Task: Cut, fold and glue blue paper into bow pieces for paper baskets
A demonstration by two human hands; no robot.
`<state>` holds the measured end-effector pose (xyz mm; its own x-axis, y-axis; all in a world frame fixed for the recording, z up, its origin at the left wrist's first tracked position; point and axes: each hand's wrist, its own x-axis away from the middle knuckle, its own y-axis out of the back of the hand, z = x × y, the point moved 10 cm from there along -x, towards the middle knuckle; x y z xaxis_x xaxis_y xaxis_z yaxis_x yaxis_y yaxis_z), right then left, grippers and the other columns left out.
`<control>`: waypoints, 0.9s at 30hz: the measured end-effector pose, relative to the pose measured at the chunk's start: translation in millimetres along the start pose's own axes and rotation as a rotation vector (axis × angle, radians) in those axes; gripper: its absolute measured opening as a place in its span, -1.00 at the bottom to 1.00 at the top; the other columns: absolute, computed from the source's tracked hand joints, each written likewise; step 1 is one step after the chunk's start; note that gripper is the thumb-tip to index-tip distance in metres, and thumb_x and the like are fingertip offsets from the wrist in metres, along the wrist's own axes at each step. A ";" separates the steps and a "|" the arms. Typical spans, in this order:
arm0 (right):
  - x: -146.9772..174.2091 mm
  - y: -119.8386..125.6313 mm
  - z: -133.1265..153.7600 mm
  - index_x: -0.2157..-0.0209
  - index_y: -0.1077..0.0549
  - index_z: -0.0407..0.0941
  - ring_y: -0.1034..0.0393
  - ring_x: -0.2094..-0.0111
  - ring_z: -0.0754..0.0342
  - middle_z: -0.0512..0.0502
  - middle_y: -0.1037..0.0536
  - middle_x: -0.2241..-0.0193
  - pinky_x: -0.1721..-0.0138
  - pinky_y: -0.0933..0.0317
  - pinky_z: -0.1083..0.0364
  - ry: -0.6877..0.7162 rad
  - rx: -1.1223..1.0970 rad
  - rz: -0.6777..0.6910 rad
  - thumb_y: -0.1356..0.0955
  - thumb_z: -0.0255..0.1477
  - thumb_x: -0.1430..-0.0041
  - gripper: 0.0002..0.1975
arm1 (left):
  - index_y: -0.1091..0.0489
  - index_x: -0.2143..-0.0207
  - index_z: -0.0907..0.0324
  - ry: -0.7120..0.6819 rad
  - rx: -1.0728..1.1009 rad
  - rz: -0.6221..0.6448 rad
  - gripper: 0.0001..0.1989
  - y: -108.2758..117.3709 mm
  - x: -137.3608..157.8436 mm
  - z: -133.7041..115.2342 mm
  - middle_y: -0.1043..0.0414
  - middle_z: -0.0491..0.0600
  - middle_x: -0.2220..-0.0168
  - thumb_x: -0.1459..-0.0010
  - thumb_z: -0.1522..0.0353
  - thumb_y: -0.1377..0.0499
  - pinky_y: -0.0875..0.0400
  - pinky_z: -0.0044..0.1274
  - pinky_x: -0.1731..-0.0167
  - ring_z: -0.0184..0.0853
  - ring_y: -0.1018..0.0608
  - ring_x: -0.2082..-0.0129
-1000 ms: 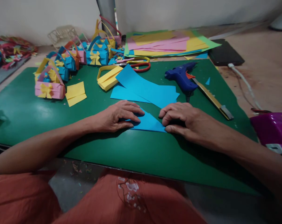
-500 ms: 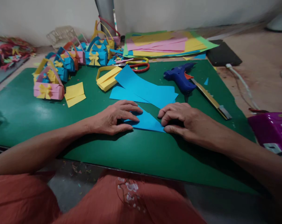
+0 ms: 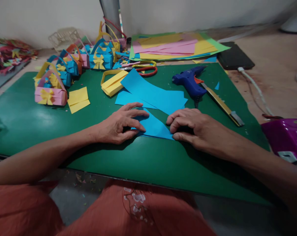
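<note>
A folded piece of blue paper [image 3: 154, 126] with a pointed right end lies on the green board [image 3: 143, 164] in front of me. My left hand [image 3: 125, 124] rests on its left part, fingers spread and the tips touching the sheet. At the pointed right corner, my right hand [image 3: 185, 126] has its curled fingers and thumb closed on the paper's tip. Just beyond both hands are loose blue strips [image 3: 153, 91], overlapping one another. A small yellow paper basket [image 3: 114, 83] with a handle lies against their left end.
A blue glue gun [image 3: 190, 82] and a gold-coloured cutter knife [image 3: 222, 103] lie to the right. Scissors [image 3: 147, 68] sit behind the strips. Finished paper baskets [image 3: 51, 95] and a folded yellow piece [image 3: 78, 100] are at left. Coloured sheets [image 3: 173, 46] and a phone [image 3: 235, 55] lie behind.
My left hand has shifted slightly left, its thumb now drawn back beneath the index finger. The right hand stays at the paper's corner.
</note>
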<state>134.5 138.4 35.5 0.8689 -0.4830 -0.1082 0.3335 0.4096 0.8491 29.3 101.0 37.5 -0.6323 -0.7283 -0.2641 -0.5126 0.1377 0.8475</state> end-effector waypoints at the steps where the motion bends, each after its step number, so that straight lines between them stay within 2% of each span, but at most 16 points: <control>1: 0.3 0.4 -0.3 0.51 -0.36 -0.09 -0.33 0.19 -0.05 -0.10 -0.48 0.33 0.14 -0.09 -0.13 -0.002 0.001 0.000 -0.28 -0.44 -0.07 -0.90 | -0.51 0.27 0.18 0.007 -0.005 -0.005 -0.79 0.1 -0.1 -0.4 -0.34 0.07 -0.07 -0.13 0.50 -0.09 -0.14 -0.17 -0.16 -0.12 -0.18 -0.21; 6: 1.6 3.1 0.2 0.52 -0.35 -0.09 -0.33 0.21 -0.04 -0.09 -0.47 0.34 0.15 -0.09 -0.11 -0.002 0.009 -0.007 -0.28 -0.46 -0.06 -0.90 | -0.46 0.29 0.19 0.046 -0.035 -0.023 -0.84 -0.5 -1.3 -2.6 -0.36 0.04 -0.05 -0.12 0.49 -0.10 -0.14 -0.20 -0.16 -0.16 -0.21 -0.19; 10: 2.3 2.7 1.2 0.48 -0.34 -0.09 -0.34 0.22 -0.04 -0.09 -0.47 0.35 0.17 -0.11 -0.08 -0.007 0.044 -0.014 -0.28 -0.46 -0.06 -0.93 | -0.44 0.27 0.21 0.026 -0.083 -0.058 -0.84 0.9 -2.0 -5.9 -0.37 0.06 -0.01 -0.12 0.50 -0.10 -0.20 -0.25 -0.11 -0.17 -0.24 -0.15; 12: 4.2 3.0 1.5 0.41 -0.35 -0.09 -0.34 0.22 -0.05 -0.11 -0.48 0.32 0.17 -0.12 -0.08 -0.019 0.102 -0.032 -0.28 -0.45 -0.07 -0.97 | -0.45 0.25 0.19 -0.009 -0.144 -0.092 -0.82 2.3 -1.1 -10.4 -0.39 0.07 0.05 -0.14 0.50 -0.08 -0.27 -0.27 -0.01 -0.19 -0.31 -0.04; 14: 7.5 5.6 6.2 0.28 -0.36 -0.10 -0.34 0.20 -0.06 -0.14 -0.48 0.27 0.16 -0.11 -0.09 -0.001 0.209 -0.076 -0.25 -0.46 -0.11 -0.89 | -0.47 0.25 0.14 -0.045 -0.238 -0.125 -0.79 2.8 0.7 -16.7 -0.40 0.06 0.14 -0.18 0.48 -0.05 -0.30 -0.32 0.13 -0.23 -0.35 0.12; 17: 13.8 7.8 24.3 0.08 -0.35 -0.11 -0.33 0.22 -0.07 -0.19 -0.46 0.24 0.14 -0.08 -0.13 0.100 0.458 -0.150 -0.18 -0.54 -0.17 -0.71 | -0.49 0.24 0.04 -0.078 -0.369 -0.133 -0.75 -0.2 3.4 -25.2 -0.41 0.02 0.23 -0.22 0.45 -0.03 -0.22 -0.39 0.28 -0.27 -0.31 0.27; 20: 19.5 2.5 44.8 0.02 -0.37 -0.11 -0.30 0.30 -0.03 -0.16 -0.44 0.35 0.15 -0.08 -0.12 0.220 0.659 -0.171 -0.10 -0.62 -0.19 -0.59 | -0.48 0.19 -0.01 -0.092 -0.438 -0.102 -0.75 -4.2 4.1 -30.3 -0.42 -0.03 0.29 -0.24 0.43 -0.03 -0.12 -0.44 0.35 -0.30 -0.28 0.34; 24: 25.3 -9.7 63.1 0.02 -0.40 -0.14 -0.24 0.41 0.02 -0.10 -0.42 0.47 0.18 -0.11 -0.07 0.360 0.721 -0.135 -0.07 -0.59 -0.25 -0.59 | -0.43 0.12 -0.03 -0.117 -0.490 -0.067 -0.74 -6.0 3.3 -34.7 -0.45 -0.08 0.31 -0.26 0.41 -0.02 -0.06 -0.44 0.36 -0.31 -0.26 0.35; 27: 27.7 -14.0 67.5 0.02 -0.41 -0.17 -0.23 0.42 0.03 -0.09 -0.43 0.49 0.14 -0.10 -0.09 0.395 0.737 -0.132 -0.11 -0.59 -0.23 -0.62 | -0.39 0.06 -0.03 -0.151 -0.537 -0.030 -0.72 -8.9 3.5 -38.2 -0.45 -0.07 0.30 -0.28 0.40 0.02 -0.06 -0.43 0.35 -0.30 -0.26 0.35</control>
<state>129.3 67.1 55.4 0.9492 -0.1295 -0.2868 0.2367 -0.3066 0.9219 53.8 71.6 46.7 -0.7183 -0.6173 -0.3210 -0.1882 -0.2719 0.9438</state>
